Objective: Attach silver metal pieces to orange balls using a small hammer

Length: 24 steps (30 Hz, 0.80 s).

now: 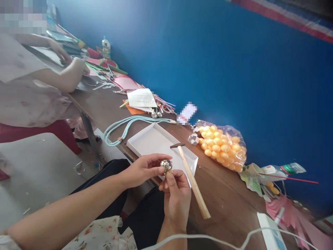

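A shiny silver ball [166, 165], patterned on its surface, is held up over the near edge of a shallow white box lid [151, 141]. My left hand [145, 170] pinches it from the left between thumb and fingers. From below, my right hand [178, 192] closes thumb and fingertips at the ball's lower side; any small piece there is hidden. A hammer [194, 180] with a pale wooden handle lies across the lid's right side, its dark head inside. Two similar silver balls [156, 114] rest farther back.
Light-blue cord [125, 121] loops left of the lid. A clear bag of orange balls [221, 146] sits on the brown table [221, 194] by the blue wall. A bottle [286, 170] lies far right. A white cable [208, 236] crosses in front. Another person's arm [65, 78] rests at left.
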Each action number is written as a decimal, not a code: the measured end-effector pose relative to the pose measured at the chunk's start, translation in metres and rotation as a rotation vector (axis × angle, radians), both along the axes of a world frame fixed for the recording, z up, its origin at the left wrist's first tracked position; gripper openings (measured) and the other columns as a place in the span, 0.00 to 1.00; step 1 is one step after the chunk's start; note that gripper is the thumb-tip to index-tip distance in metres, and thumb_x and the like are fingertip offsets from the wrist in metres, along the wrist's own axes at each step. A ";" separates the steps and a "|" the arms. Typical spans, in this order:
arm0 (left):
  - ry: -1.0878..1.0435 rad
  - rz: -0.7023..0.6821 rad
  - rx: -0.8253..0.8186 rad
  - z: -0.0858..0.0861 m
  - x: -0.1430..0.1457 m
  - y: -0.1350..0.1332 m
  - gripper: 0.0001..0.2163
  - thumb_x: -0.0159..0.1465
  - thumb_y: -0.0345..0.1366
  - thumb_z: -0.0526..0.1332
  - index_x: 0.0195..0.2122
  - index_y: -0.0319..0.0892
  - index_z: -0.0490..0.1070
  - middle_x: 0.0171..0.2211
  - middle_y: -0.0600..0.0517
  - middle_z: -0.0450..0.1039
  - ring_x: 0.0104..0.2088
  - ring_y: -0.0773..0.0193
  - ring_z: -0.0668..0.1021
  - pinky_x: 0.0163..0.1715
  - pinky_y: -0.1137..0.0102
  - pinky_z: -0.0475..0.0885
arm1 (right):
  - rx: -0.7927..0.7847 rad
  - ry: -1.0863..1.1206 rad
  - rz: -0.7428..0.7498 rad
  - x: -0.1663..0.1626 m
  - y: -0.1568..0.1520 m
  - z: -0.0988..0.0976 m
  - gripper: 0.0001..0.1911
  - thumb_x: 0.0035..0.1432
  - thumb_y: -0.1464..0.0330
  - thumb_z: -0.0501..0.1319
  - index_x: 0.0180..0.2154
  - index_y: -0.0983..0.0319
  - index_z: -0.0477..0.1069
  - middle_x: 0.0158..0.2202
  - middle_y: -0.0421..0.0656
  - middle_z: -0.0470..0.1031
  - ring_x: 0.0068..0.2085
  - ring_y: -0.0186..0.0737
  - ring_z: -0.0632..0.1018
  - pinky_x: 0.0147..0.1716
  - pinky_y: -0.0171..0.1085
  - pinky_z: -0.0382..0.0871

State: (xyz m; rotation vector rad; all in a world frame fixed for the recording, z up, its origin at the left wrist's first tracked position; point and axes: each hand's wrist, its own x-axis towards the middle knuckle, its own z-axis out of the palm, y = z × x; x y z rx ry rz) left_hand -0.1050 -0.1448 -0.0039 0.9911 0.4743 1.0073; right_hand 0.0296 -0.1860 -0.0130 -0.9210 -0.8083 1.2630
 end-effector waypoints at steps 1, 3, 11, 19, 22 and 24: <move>-0.014 -0.020 0.014 -0.001 0.001 0.001 0.18 0.59 0.36 0.64 0.51 0.41 0.69 0.40 0.47 0.72 0.35 0.64 0.76 0.34 0.69 0.72 | -0.003 -0.009 -0.002 0.001 0.000 -0.001 0.09 0.54 0.66 0.66 0.32 0.62 0.68 0.18 0.32 0.66 0.20 0.27 0.70 0.24 0.28 0.64; -0.031 -0.060 0.038 -0.004 0.001 0.002 0.20 0.60 0.38 0.62 0.53 0.41 0.67 0.38 0.47 0.71 0.31 0.64 0.76 0.31 0.68 0.72 | -0.011 -0.024 0.000 0.002 0.000 -0.004 0.09 0.55 0.65 0.66 0.32 0.62 0.68 0.19 0.32 0.67 0.21 0.27 0.72 0.25 0.29 0.66; 0.005 -0.006 0.094 -0.005 0.001 0.003 0.18 0.60 0.37 0.63 0.52 0.41 0.69 0.40 0.47 0.70 0.39 0.63 0.73 0.39 0.68 0.70 | -0.054 -0.021 0.013 0.006 0.002 -0.007 0.11 0.53 0.63 0.67 0.33 0.61 0.67 0.23 0.34 0.72 0.22 0.28 0.73 0.28 0.30 0.69; 0.053 0.043 0.167 -0.007 0.001 0.004 0.19 0.61 0.38 0.62 0.53 0.41 0.69 0.41 0.47 0.69 0.40 0.63 0.72 0.40 0.68 0.69 | -0.101 -0.077 -0.027 0.007 0.004 -0.006 0.15 0.50 0.61 0.68 0.33 0.62 0.67 0.22 0.34 0.71 0.22 0.30 0.75 0.30 0.33 0.72; 0.120 0.092 0.218 -0.006 0.000 0.004 0.19 0.61 0.39 0.62 0.52 0.42 0.70 0.42 0.47 0.67 0.40 0.63 0.71 0.40 0.69 0.69 | -0.118 -0.103 -0.053 0.005 0.006 -0.008 0.16 0.49 0.60 0.69 0.33 0.62 0.66 0.21 0.34 0.71 0.23 0.31 0.75 0.28 0.33 0.73; 0.150 0.108 0.233 -0.006 0.000 0.003 0.19 0.60 0.39 0.62 0.52 0.42 0.70 0.42 0.47 0.67 0.40 0.63 0.72 0.39 0.69 0.69 | -0.115 -0.098 -0.054 0.005 0.008 -0.010 0.17 0.49 0.60 0.69 0.33 0.62 0.66 0.22 0.34 0.72 0.23 0.31 0.75 0.27 0.33 0.73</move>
